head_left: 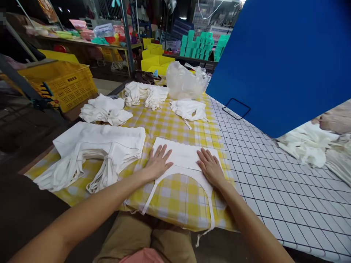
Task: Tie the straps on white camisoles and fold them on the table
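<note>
A white cloth piece with long straps point(184, 156) lies flat on the yellow checked tablecloth point(175, 193) in front of me. My left hand point(158, 161) rests palm down on its left side, fingers spread. My right hand point(210, 166) presses flat on its right side. The straps trail off the table's near edge. A stack of similar white pieces point(98, 148) lies to the left of my left hand.
More white cloth bundles point(105, 109) point(145, 94) point(189, 109) and a clear plastic bag point(185, 82) lie farther back. A blue board point(285, 62) stands at right over a white grid sheet point(274, 182). A yellow crate point(68, 86) stands at left.
</note>
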A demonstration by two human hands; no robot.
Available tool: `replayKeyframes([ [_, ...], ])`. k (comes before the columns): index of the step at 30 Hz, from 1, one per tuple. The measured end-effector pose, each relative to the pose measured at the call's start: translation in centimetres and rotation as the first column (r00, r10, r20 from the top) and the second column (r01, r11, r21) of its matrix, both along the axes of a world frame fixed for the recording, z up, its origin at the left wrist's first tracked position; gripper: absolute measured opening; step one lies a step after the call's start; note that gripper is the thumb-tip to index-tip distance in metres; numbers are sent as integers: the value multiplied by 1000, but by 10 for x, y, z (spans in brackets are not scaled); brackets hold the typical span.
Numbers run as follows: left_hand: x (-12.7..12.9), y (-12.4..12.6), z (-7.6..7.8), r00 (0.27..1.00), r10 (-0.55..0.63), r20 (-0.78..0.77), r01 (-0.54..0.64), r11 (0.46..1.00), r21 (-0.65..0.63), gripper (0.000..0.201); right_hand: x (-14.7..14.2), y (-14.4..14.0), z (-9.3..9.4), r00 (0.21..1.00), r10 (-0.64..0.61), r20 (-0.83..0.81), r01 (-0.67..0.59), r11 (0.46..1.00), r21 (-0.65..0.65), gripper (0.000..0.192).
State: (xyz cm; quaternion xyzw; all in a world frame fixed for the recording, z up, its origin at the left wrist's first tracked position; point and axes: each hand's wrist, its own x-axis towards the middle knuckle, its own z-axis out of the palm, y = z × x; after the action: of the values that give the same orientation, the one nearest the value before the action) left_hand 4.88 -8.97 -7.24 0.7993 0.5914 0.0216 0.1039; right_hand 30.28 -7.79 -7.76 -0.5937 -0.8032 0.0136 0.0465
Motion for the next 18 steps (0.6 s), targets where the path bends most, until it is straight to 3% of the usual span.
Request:
replayKeyframes([
  [3,-8,-15,-5,998,41,-42,-41,999,1,60,20,-9,-3,1000,-25,11,26,997,-72,52],
  [7,-18,-24,5,996,70,-62,-74,996,-59,66,49,-23,-3,994,-106,20,107,991,-79,52],
  [12,-7,-23,21,993,88,-80,-97,987,-125,71,44,-47,-3,971,-237,-23,237,972,-1,53],
  [14,4,-21,22,999,17,-30,-21,994,-108,66,34,-56,-3,974,-224,-35,225,974,16,54],
  [18,20,-26,18,983,-184,24,186,976,-110,57,29,-71,0,996,-82,-41,79,994,-78,50],
])
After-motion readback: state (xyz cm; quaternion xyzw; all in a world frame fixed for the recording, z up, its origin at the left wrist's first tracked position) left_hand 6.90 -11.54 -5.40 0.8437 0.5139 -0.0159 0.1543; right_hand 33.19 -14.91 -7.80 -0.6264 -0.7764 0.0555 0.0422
